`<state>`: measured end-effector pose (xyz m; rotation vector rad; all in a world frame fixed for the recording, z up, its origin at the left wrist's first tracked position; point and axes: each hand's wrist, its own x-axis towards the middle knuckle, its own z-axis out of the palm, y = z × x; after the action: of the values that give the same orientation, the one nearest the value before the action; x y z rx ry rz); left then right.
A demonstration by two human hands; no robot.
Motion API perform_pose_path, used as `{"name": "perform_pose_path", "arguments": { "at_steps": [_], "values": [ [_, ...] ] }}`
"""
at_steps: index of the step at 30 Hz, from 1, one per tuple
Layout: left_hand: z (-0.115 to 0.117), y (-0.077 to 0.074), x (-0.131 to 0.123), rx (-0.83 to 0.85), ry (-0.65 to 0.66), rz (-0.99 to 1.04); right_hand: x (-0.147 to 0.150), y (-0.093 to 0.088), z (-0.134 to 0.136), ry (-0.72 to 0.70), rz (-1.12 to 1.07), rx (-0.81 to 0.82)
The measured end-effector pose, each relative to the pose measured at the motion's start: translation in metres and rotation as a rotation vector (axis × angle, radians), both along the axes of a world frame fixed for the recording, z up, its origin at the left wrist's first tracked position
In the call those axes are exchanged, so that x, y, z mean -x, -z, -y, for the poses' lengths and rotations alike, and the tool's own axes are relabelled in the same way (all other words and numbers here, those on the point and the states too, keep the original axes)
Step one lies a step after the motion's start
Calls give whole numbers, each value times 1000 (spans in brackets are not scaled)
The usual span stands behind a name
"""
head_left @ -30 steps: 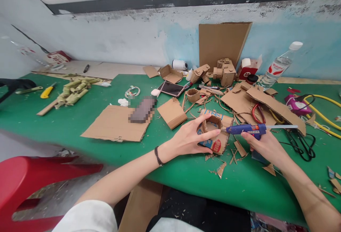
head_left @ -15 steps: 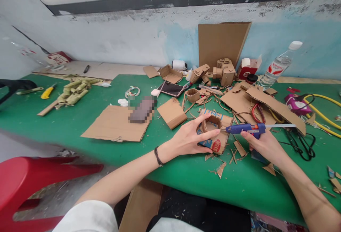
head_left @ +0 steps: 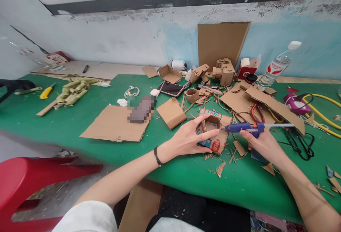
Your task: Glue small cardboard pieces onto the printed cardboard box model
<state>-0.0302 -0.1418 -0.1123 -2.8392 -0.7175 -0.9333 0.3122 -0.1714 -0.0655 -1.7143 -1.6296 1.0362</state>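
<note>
My left hand (head_left: 188, 136) grips a cardboard ring (head_left: 214, 121) between thumb and fingers. The ring stands on a printed cardboard piece (head_left: 218, 144) with blue and red marks, and lower fingers rest on that piece. In my right hand (head_left: 262, 145) is a blue glue gun (head_left: 243, 128), with a clear glue stick (head_left: 279, 125) jutting from its back. Its nozzle points left and meets the ring's right side near my left fingertip. Whether glue is coming out is too small to see. Cardboard scraps (head_left: 239, 148) lie beside the printed piece.
Red-handled pliers (head_left: 258, 113) and cardboard sheets (head_left: 275, 107) lie behind the glue gun. A water bottle (head_left: 278, 65) stands at the back right, near a cardboard camera model (head_left: 224, 73). To the left are a flat cardboard sheet (head_left: 114, 123), bamboo pieces (head_left: 71, 91) and a yellow cutter (head_left: 47, 92).
The whole view has shifted very slightly. Both hands, the ring and the glue gun keep nearly the same places relative to each other.
</note>
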Motion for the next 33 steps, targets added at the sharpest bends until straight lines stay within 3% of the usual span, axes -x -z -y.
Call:
{"name": "perform_pose_path", "arguments": {
  "at_steps": [7, 16, 26, 33],
  "values": [
    [0, -1, -1, -3, -3, 0, -1, 5, 4, 12, 18, 62],
    [1, -2, 0, 2, -5, -1, 1, 8, -1, 12, -51, 5],
    [0, 0, -1, -19, -6, -5, -12, 29, -6, -49, -155, 49],
    [1, -4, -3, 26, 34, 4, -22, 11, -15, -97, -214, 31]
  ]
}}
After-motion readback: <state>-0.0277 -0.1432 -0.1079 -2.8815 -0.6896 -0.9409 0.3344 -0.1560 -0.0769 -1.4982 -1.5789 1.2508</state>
